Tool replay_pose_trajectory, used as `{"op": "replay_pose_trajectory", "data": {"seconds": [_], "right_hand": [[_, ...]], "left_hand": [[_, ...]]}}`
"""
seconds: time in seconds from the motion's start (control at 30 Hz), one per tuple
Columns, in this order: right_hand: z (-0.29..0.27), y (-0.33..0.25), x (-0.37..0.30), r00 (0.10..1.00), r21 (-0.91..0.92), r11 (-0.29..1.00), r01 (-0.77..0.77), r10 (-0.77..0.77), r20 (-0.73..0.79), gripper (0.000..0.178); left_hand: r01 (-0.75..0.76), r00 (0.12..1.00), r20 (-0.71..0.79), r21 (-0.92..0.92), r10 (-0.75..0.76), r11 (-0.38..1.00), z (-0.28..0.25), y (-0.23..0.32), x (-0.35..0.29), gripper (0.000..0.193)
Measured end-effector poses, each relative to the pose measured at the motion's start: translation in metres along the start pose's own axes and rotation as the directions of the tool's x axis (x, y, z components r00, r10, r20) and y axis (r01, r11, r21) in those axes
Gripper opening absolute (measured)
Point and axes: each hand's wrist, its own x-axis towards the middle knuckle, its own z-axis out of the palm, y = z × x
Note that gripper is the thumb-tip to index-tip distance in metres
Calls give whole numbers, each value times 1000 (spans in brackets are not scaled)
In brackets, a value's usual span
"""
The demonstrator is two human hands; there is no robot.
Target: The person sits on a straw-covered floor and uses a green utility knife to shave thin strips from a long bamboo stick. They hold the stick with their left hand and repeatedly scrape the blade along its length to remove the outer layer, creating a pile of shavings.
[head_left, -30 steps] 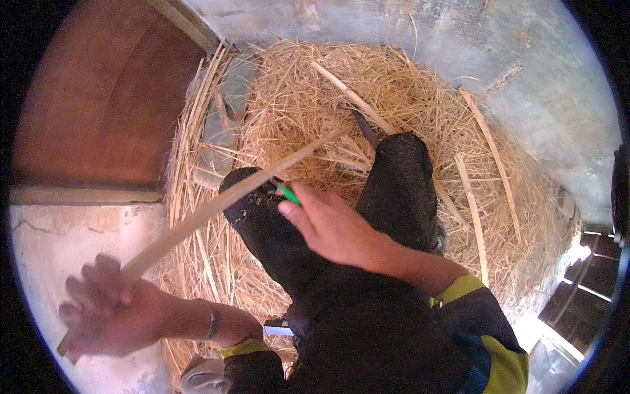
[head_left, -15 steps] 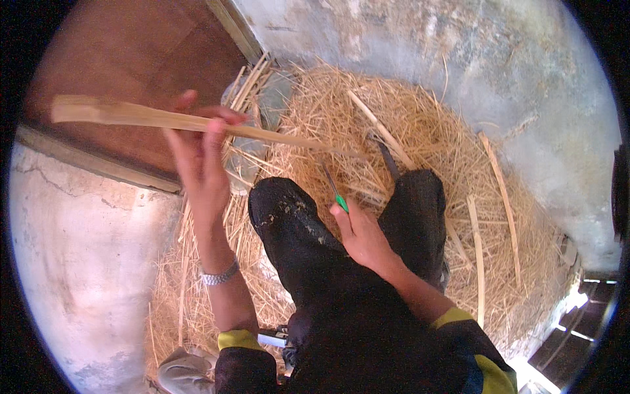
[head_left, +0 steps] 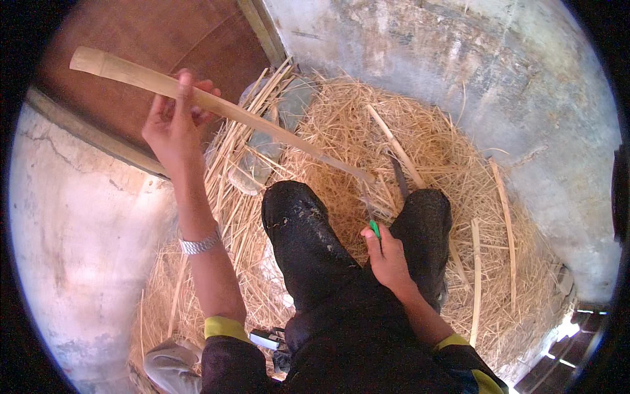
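A long pale bamboo strip (head_left: 275, 133) slants across the upper left, its wide end at the far left and its thin end low near my knees. My left hand (head_left: 172, 131) grips it toward the wide end, thumb on one side and fingers curled behind. My right hand (head_left: 390, 262), between my knees, is closed round a knife (head_left: 375, 228) with a green handle. Its thin blade points away from me and reaches close to the strip's thin end; I cannot tell whether they touch.
Loose straw-like shavings (head_left: 341, 115) cover the ground. Another bamboo strip (head_left: 394, 143) and a dark blade (head_left: 399, 177) lie beyond my right knee. More strips (head_left: 476, 282) lie on the right; a bundle of thin sticks (head_left: 239, 134) lies left. A grey wall (head_left: 525, 98) curves round.
My left hand has moved left and up, and the strip now slopes more steeply down to the right. My right hand with the knife has shifted right and nearer to me.
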Motion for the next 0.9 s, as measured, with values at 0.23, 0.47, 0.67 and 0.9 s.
{"op": "replay_pose_trajectory", "data": {"seconds": [0.23, 0.47, 0.67, 0.9], "right_hand": [[8, 10, -4, 1000, -42, 999, 17, -17, 3, 29], [13, -3, -5, 998, -33, 997, 67, -67, 21, 29], [15, -2, -2, 995, 26, 996, 80, -82, 62, 29], [8, 4, 3, 995, 118, 990, 82, -87, 44, 31]], "left_hand": [[-152, 987, -62, -5, 151, 988, -23, 10, 34, 26], [-404, 827, -373, 124, 420, 906, -41, 14, 52, 25], [-376, 836, -443, -31, 324, 926, -37, 43, 25, 26], [-398, 816, -378, 184, 438, 899, -25, 64, 11, 22]]}}
